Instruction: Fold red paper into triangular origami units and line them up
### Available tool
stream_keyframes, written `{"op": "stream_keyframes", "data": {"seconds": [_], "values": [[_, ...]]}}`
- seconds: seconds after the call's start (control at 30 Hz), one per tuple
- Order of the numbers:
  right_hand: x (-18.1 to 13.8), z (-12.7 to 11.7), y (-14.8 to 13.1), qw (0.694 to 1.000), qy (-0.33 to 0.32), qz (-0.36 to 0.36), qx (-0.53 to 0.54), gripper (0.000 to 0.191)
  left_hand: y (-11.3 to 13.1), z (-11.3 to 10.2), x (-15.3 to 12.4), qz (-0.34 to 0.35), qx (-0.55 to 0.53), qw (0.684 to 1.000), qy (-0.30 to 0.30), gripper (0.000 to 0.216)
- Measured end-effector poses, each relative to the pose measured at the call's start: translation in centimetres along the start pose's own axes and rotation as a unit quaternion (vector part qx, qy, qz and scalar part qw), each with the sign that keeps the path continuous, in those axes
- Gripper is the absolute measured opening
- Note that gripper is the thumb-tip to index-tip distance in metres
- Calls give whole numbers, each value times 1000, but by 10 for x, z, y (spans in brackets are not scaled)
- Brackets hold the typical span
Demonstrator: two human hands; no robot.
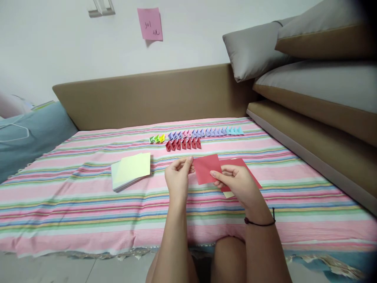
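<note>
A flat square of red origami paper is held up between my two hands. My left hand pinches its left corner between thumb and fingers. On the paper's lower right edge, my right hand grips with the thumb in front and fingers behind. Under and beyond my right hand lies another red sheet on the cloth, with a pale yellow edge peeking out below it. Farther back stands a row of small folded red paper pieces.
Behind the red row runs a longer row of folded purple, pink and blue pieces, with a few green and yellow ones at left. A paper stack lies left on the striped cloth. Grey cushions are piled at right.
</note>
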State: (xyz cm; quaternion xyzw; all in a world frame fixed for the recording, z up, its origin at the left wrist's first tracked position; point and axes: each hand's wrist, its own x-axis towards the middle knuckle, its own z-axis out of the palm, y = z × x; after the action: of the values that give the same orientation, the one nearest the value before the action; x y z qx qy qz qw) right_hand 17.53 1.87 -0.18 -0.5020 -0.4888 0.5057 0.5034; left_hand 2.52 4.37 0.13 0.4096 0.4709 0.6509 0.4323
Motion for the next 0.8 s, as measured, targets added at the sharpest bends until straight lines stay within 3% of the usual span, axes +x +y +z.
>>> {"op": "stream_keyframes", "data": {"seconds": [0.07,0.17,0.23,0.4,0.53,0.6,0.7,0.8], "values": [[1,-1,2,1000,23,-4,14,35,2,0,0,-21,-5,1000,-21,30],[3,-1,4,999,43,-15,30,36,2,3,-2,-69,31,989,-130,33],[4,0,4,998,47,-22,34,37,0,6,-3,-66,73,979,-176,34],[5,2,4,997,45,-12,54,34,-2,9,-5,20,190,971,-142,36],[7,0,6,995,63,-10,82,34,-1,8,-4,-28,99,980,-170,19],[8,-1,7,993,73,-1,88,33,-2,7,-3,-59,57,980,-180,20],[8,-2,7,992,66,20,105,29,-4,5,-2,-60,69,982,-165,20],[6,-2,5,988,77,50,125,33,-6,1,-1,-18,128,979,-161,32]]}}
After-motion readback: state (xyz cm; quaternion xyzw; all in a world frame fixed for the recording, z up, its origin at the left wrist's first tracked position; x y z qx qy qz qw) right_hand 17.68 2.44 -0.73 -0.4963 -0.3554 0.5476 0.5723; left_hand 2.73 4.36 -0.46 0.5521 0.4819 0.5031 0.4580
